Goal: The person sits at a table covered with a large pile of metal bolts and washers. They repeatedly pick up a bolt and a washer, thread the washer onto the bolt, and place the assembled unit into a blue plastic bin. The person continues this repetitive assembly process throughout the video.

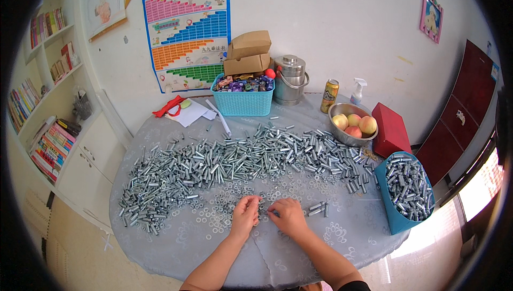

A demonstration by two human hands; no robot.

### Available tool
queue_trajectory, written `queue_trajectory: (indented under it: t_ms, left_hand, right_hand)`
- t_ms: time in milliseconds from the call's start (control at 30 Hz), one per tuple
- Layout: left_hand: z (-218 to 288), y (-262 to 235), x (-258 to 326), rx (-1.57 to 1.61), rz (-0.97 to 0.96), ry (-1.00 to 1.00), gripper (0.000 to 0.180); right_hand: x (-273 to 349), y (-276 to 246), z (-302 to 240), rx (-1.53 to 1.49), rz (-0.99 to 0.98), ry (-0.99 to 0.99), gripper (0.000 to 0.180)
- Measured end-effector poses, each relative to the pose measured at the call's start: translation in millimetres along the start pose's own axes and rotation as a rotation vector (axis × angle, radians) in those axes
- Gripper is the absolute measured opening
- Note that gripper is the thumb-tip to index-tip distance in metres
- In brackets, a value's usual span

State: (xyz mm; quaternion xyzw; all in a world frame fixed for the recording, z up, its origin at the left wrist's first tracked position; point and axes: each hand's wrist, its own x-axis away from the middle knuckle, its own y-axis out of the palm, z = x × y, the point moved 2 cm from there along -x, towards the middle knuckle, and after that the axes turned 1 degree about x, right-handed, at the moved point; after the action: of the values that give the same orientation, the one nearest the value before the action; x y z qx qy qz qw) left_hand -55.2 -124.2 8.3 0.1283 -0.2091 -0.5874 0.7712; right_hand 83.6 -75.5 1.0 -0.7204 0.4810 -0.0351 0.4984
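Note:
Near the middle of the table's front, my left hand is closed in a pinch, thumb and fingertips together. Beside it, with a narrow gap between, my right hand is also closed, its fingertips pointing toward the left. Whatever small part is in either pinch is too small or hidden to make out. Loose washers and nuts lie around and beyond my hands. Past them spreads a wide heap of silvery metal bolts and sleeves. Several metal anchor bolts lie just right of my right hand.
A blue bin full of metal anchors stands at the right edge of the grey-covered table. Farther back are a steel bowl of fruit, a red box, a can, a spray bottle, a metal pail and a turquoise basket.

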Motion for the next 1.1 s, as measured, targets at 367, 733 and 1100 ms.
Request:
queue_trajectory:
  t_ms: [367, 733, 1100]
  left_hand:
    - [-6, -1, 2, 0.009, -0.088, -0.154, 0.010]
    - [-12, -3, -1, 0.219, -0.130, -0.288, 0.008]
    - [-12, -1, 0, 0.210, -0.110, -0.279, 0.012]
  right_hand:
    - [3, -5, 12, -0.992, -0.137, 0.542, 0.014]
    - [3, -1, 9, -1.089, -0.056, 0.491, 0.015]
    - [0, -14, -6, -0.569, 0.047, 0.158, 0.017]
